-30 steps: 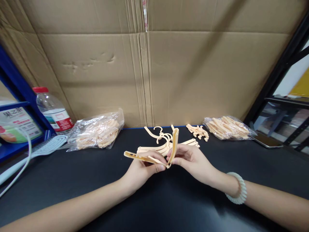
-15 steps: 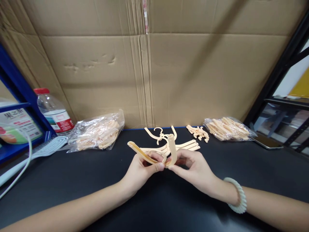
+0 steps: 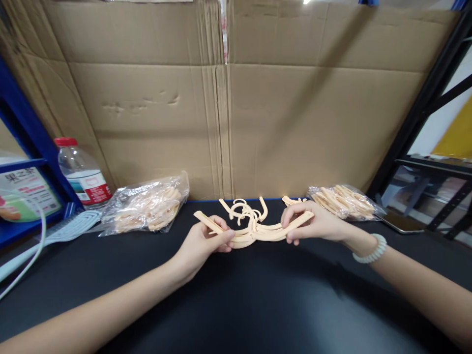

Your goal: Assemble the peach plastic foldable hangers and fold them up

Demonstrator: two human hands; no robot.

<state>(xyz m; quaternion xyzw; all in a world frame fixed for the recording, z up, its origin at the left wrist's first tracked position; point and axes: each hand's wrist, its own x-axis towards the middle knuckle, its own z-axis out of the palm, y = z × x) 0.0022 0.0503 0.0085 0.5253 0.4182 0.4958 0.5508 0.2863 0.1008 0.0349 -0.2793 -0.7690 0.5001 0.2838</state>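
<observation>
A cream plastic folding clothes hanger [image 3: 273, 237] is held low over the black table with its two arms spread outward. My left hand [image 3: 206, 241] pinches its left arm between thumb and fingers. My right hand [image 3: 313, 223] has its fingers closed round the right arm, near the tip. Other cream hanger pieces lie right behind it, and their hooks overlap with the held one, so its own hook is hard to make out. Farther back rests another spread hanger [image 3: 263, 209].
Clear bags of cream parts lie at left [image 3: 147, 204] and right [image 3: 344, 200]. Loose small parts [image 3: 291, 200] sit behind my right hand. A hairbrush [image 3: 75, 226], a bottle [image 3: 84, 172] and a phone [image 3: 401, 222] are at the sides. A cardboard wall [image 3: 155, 118] stands behind.
My hands have moved apart from the hanger's middle out along its arms. Its arms, upright in a V before, now spread wider and lower. The camera view has shifted slightly.
</observation>
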